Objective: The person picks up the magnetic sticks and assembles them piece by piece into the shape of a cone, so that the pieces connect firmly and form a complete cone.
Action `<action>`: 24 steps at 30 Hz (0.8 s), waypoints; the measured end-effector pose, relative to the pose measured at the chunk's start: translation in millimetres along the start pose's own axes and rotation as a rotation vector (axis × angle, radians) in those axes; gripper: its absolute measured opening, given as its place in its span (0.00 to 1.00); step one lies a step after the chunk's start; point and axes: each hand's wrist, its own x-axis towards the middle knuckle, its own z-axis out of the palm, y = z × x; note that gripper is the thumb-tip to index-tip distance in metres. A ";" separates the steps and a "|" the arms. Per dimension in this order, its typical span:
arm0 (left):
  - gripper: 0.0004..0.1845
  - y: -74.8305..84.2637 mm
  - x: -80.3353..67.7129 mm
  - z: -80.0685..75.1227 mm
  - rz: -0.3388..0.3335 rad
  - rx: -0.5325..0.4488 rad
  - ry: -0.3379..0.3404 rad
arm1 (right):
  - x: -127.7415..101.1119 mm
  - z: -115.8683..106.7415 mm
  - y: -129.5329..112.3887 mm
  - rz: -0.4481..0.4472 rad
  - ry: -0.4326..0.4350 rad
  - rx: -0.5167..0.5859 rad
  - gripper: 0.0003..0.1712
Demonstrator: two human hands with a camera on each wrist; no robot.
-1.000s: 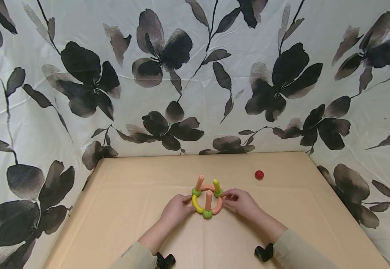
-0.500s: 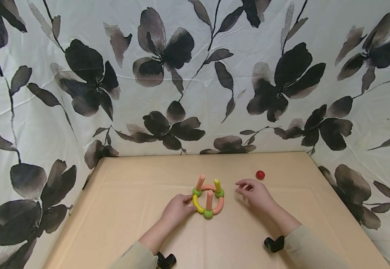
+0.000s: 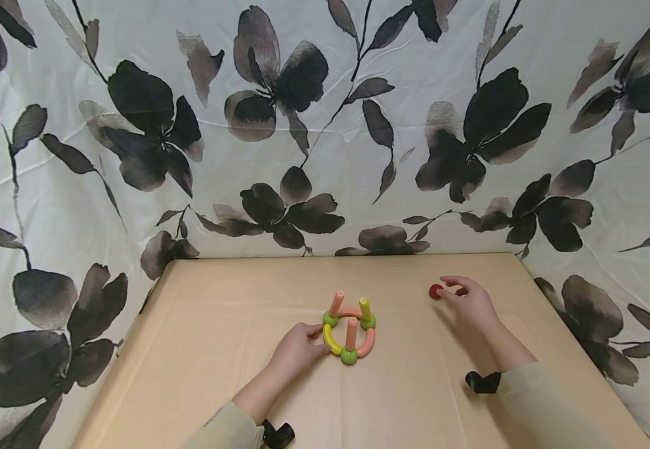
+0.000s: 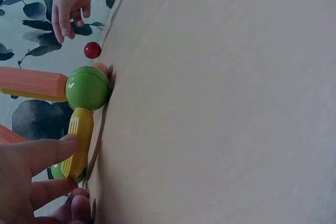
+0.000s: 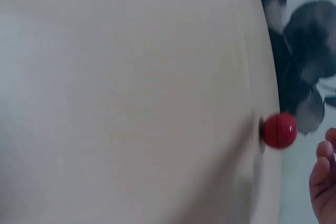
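A toy ring (image 3: 365,345) of orange and yellow curved pieces joined by three green balls stands mid-table with three upright pegs. My left hand (image 3: 302,348) holds its yellow curved piece (image 3: 328,340) at the ring's left side; in the left wrist view the fingers (image 4: 39,153) lie on that yellow piece (image 4: 77,140) beside a green ball (image 4: 87,87). A small red ball (image 3: 434,291) lies at the far right of the table. My right hand (image 3: 449,288) hovers just right of it, fingers loosely bent and holding nothing. The right wrist view shows a small gap between the red ball (image 5: 279,130) and the fingertips (image 5: 321,174).
The tan table (image 3: 235,299) is walled on three sides by a white cloth with black flowers (image 3: 302,125). Black wrist mounts sit at my right sleeve (image 3: 482,381) and left sleeve (image 3: 277,434). The table's right edge runs close behind the red ball.
My right hand let go of the toy ring's right side and moved right and away, up to the red ball. The left hand and the ring stayed put.
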 end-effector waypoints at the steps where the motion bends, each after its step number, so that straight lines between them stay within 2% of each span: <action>1: 0.29 -0.1 -0.3 0.0 -0.002 0.000 -0.001 | 2.5 -1.3 3.2 0.006 -0.006 0.000 0.27; 12: 0.29 -1.3 1.2 1.7 0.022 0.009 0.007 | 22.2 9.2 27.8 0.087 -0.131 0.035 0.34; 21: 0.30 -2.9 2.7 2.9 0.026 0.026 0.002 | 25.4 17.6 29.9 0.114 -0.118 0.000 0.31; 24: 0.29 -3.4 3.0 2.1 0.025 0.028 0.006 | 25.6 18.8 26.8 0.081 -0.112 -0.039 0.29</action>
